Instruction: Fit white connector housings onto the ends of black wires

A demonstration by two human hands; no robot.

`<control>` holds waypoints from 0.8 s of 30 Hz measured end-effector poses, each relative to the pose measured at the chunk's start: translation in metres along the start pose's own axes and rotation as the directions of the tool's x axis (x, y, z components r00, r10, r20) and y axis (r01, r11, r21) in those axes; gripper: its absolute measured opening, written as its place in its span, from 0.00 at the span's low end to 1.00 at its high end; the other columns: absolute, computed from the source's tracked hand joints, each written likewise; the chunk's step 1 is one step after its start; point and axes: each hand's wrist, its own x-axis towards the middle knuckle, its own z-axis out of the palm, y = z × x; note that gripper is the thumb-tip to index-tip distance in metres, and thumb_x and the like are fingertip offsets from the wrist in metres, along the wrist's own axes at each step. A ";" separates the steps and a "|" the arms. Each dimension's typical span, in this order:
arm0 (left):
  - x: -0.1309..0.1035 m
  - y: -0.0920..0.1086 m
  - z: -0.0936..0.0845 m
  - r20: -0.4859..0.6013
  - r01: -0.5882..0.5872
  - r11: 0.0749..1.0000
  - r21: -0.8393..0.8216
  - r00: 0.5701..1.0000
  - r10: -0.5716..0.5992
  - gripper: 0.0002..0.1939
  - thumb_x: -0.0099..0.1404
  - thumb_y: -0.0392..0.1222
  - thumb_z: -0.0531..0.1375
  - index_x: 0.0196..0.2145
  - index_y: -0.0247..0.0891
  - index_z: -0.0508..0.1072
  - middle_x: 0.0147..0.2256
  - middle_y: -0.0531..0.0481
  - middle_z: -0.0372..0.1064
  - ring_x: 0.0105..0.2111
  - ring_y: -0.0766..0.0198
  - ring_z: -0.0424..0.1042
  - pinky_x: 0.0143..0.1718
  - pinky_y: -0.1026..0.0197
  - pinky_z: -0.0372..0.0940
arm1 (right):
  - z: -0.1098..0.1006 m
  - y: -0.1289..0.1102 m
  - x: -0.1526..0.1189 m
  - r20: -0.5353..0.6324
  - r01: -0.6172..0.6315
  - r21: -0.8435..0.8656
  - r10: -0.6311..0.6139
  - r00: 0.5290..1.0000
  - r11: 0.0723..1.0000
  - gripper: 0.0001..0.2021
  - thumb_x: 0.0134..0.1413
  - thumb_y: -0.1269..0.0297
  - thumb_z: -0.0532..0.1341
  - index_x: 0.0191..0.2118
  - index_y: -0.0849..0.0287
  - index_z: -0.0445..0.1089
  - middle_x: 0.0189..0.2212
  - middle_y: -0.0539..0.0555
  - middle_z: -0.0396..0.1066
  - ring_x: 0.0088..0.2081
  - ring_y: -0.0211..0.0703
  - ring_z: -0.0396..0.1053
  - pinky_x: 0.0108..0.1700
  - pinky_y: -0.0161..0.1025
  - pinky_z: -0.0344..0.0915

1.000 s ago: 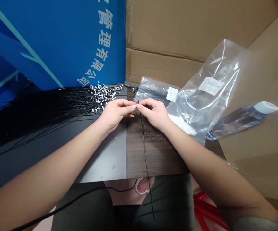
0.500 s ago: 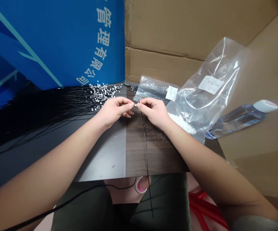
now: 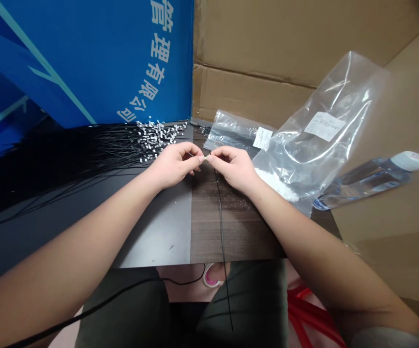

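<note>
My left hand (image 3: 176, 165) is closed in a pinch, its thumb and index fingertips at a small white connector (image 3: 205, 158). Facing it, my right hand (image 3: 233, 166) pinches a thin black wire (image 3: 221, 217) near the wire's upper end. The connector sits between the two sets of fingertips, and how far the wire reaches into it is hidden. From my right fingers the wire hangs over the table's front edge toward my lap. Beyond my left hand lies a large bundle of black wires (image 3: 67, 150) with white connectors (image 3: 158, 135) on their ends.
A flat labelled plastic bag (image 3: 231, 130) lies behind my hands. Further right, a large clear bag (image 3: 325, 150) holds white pieces (image 3: 276, 184) beside a tilted water bottle (image 3: 372, 179). Cardboard (image 3: 253, 38) and a blue panel (image 3: 86, 58) stand at the back. A black cable (image 3: 122, 292) crosses my lap.
The fingertips of both hands have come slightly closer around the white connector. The view has shifted a little, while the wire still hangs from my right hand.
</note>
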 end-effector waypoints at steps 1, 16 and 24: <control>0.000 0.001 0.000 -0.001 0.000 1.000 -0.005 1.000 0.000 0.08 0.66 0.43 0.66 0.36 0.35 0.77 0.29 0.49 0.76 0.27 0.65 0.74 0.31 0.62 0.71 | 0.000 0.000 0.000 0.003 -0.002 0.004 0.002 1.000 1.000 0.10 0.56 0.56 0.68 0.31 0.58 0.74 0.26 0.48 0.70 0.29 0.38 0.63 0.36 0.40 0.62; -0.001 -0.004 0.019 -0.098 0.003 0.964 -0.267 0.995 -0.030 0.08 0.65 0.42 0.68 0.36 0.35 0.75 0.29 0.50 0.73 0.27 0.66 0.74 0.29 0.64 0.70 | 0.001 -0.001 -0.002 -0.011 -0.009 -0.027 0.009 1.000 1.000 0.11 0.56 0.56 0.68 0.31 0.58 0.75 0.27 0.49 0.73 0.30 0.39 0.65 0.35 0.40 0.62; -0.001 -0.004 0.020 -0.117 0.071 0.946 -0.317 0.987 -0.114 0.05 0.64 0.38 0.67 0.33 0.35 0.75 0.28 0.51 0.72 0.26 0.69 0.70 0.29 0.65 0.67 | 0.004 -0.001 -0.003 0.006 -0.016 -0.054 0.016 1.000 0.998 0.11 0.56 0.55 0.68 0.32 0.58 0.78 0.29 0.51 0.77 0.30 0.40 0.68 0.36 0.40 0.64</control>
